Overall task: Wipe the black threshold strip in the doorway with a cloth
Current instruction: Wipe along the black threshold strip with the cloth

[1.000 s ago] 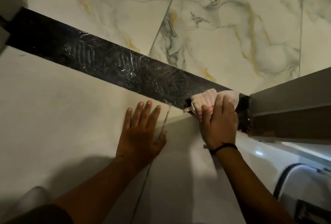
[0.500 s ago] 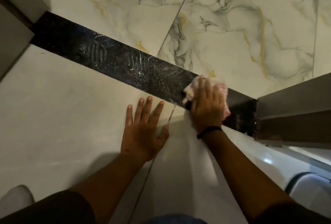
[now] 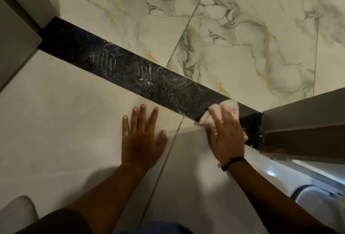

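The black threshold strip (image 3: 141, 73) runs diagonally from upper left to right across the floor, with pale smear marks on its surface. My right hand (image 3: 225, 136) presses a pale pink cloth (image 3: 230, 107) onto the strip's right part, close to the door frame. Most of the cloth is hidden under the hand. My left hand (image 3: 142, 136) lies flat with fingers spread on the plain light tile just below the strip, holding nothing.
A grey door frame post (image 3: 306, 121) stands at the strip's right end, another grey frame (image 3: 16, 33) at its left end. Marbled tiles (image 3: 233, 28) lie beyond the strip. A white object with a dark rim (image 3: 317, 198) sits at lower right.
My right hand slid the cloth left along the strip from the frame post, then shifted a little back toward the near edge. The view drifted right. The left hand stayed planted.
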